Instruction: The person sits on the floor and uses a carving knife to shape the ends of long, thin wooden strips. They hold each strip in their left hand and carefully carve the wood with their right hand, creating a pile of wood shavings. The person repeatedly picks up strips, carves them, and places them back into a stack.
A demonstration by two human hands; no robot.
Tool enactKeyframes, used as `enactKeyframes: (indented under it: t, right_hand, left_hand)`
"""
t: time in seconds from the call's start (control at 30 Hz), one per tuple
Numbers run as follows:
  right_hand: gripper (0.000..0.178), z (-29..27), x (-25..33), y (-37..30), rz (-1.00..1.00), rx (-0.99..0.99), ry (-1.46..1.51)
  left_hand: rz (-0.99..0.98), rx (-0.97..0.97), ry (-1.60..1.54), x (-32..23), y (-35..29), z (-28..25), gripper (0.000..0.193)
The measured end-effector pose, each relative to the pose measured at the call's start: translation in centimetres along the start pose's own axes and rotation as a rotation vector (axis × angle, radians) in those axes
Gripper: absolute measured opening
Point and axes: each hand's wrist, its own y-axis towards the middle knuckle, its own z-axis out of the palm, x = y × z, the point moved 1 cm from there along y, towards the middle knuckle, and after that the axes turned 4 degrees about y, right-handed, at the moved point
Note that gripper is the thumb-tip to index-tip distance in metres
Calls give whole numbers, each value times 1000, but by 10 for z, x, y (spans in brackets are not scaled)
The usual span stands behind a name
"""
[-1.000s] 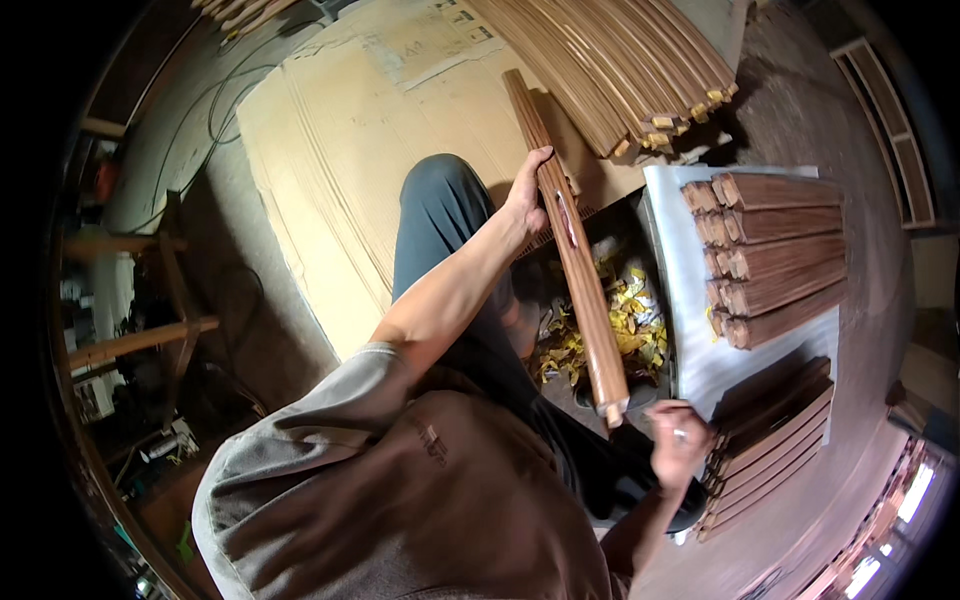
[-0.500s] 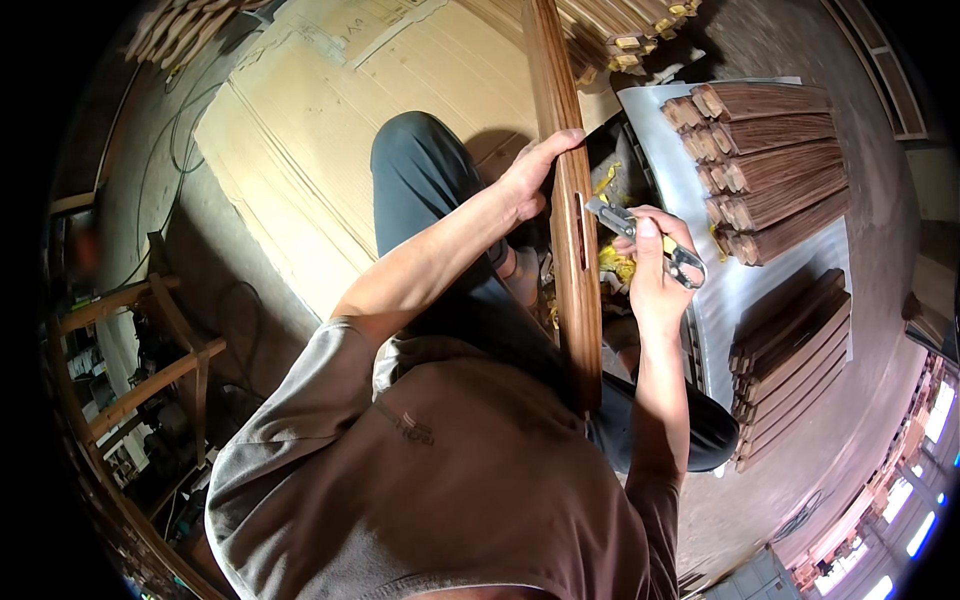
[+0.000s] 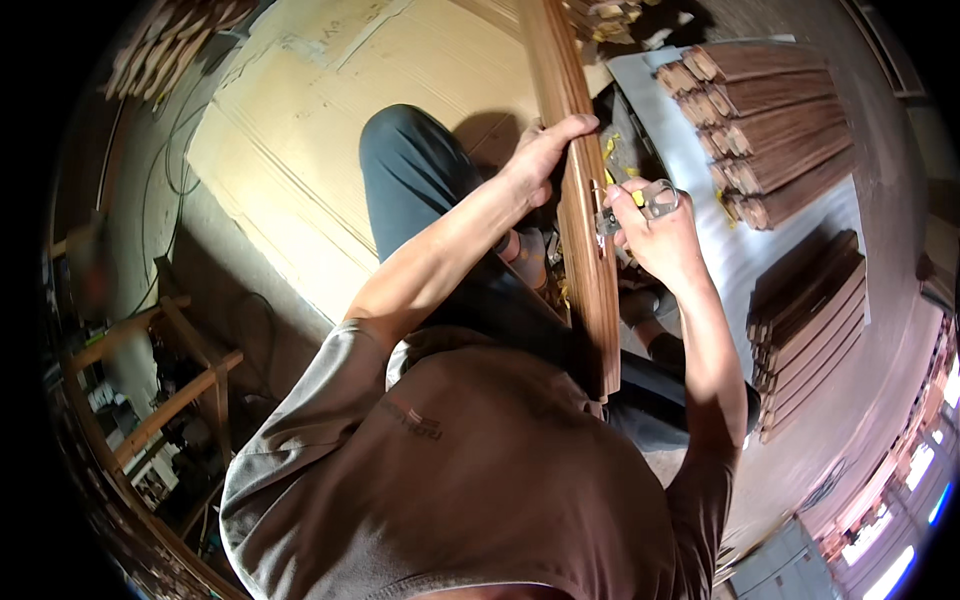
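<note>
A long brown wooden piece (image 3: 592,300) with grooved grain runs upright in front of me, its near end by my lap. A narrow slot is cut into its right side. My left hand (image 3: 545,158) is wrapped round the piece above the slot, thumb across its face. My right hand (image 3: 655,225) is closed on a metal utility knife (image 3: 660,200) with yellow on it and a looped end. The knife's front end meets the wood at the slot; my fingers and the wood partly hide the blade.
Stacked wooden pieces (image 3: 785,130) lie on a pale sheet (image 3: 705,215) to the right, with a darker stack (image 3: 812,320) nearer me. Flattened cardboard (image 3: 270,150) covers the floor ahead left. A wooden frame (image 3: 180,410) stands at the left. Yellow scraps lie behind the wooden piece.
The knife has turned and come in against the wood at the slot, where before it pointed toward it from the right. My left hand keeps its hold on the wooden piece.
</note>
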Motion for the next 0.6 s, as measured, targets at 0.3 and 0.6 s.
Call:
enactKeyframes:
  t: [0.3, 0.6]
  right_hand:
    - [22, -87, -4, -49, -57, -234, 82]
    - [13, -23, -27, -68, -390, -100, -140]
  left_hand:
    - [-9, 58, -75, 16, 23, -6, 83]
    - [123, 152, 148, -24, -2, 43, 72]
